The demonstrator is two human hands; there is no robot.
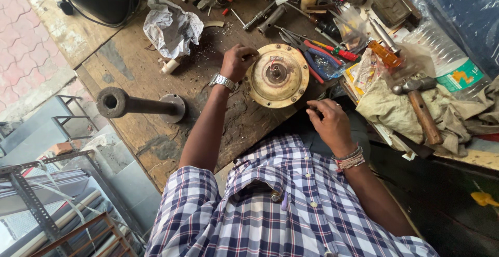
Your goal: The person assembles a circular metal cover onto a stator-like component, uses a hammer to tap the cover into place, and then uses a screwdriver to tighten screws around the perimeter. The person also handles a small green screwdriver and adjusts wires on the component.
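Observation:
A round, cream-coloured metal motor housing with a rusty hub at its middle lies flat on a worn wooden workbench. My left hand, with a metal watch on the wrist, grips the housing's left rim. My right hand, with thread bands on the wrist, hovers just below the housing's right edge, its fingertips pinched together; whether something small sits between them cannot be told.
Pliers with red and blue handles, a hammer on a dirty cloth, an orange-handled screwdriver, crumpled paper, sockets and bottles crowd the bench's far side. A heavy steel pipe with a flange lies to the left. Metal racks stand below left.

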